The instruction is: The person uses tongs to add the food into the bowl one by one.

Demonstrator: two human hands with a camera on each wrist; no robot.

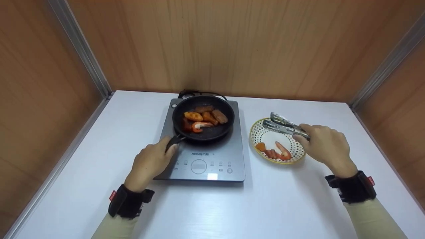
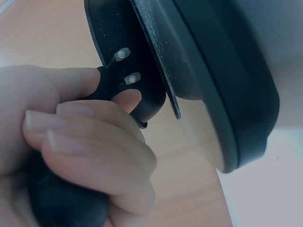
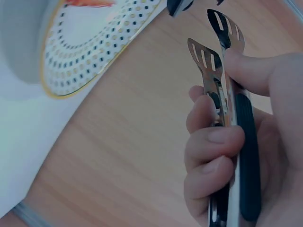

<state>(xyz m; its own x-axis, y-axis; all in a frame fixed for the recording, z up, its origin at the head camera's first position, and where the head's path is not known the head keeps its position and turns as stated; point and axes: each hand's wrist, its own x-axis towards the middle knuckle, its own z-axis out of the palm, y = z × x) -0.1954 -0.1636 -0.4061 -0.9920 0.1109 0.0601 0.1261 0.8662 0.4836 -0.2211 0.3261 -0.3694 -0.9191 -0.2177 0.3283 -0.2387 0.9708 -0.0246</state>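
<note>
My left hand [image 1: 150, 163] grips the black handle [image 1: 174, 142] of a frying pan [image 1: 212, 135]. In the left wrist view its fingers curl round that handle. Inside the pan lie a shrimp [image 1: 201, 125], a yellow-orange piece [image 1: 193, 116] and several brown pieces of food. My right hand [image 1: 325, 145] holds metal tongs [image 1: 285, 127] above a dotted plate [image 1: 254, 136] with a yellow rim. The tips of the tongs stand slightly apart, and nothing shows between them. On the plate are another shrimp [image 1: 283, 151], a reddish piece [image 1: 271, 153] and a small orange piece [image 1: 260, 146].
The pan stands on a grey induction cooker [image 1: 199, 172] with a touch panel. Behind it a black cord [image 1: 209, 93] runs along the white table [image 1: 282, 205]. Wood-grain panels [image 1: 215, 46] enclose the back and both sides.
</note>
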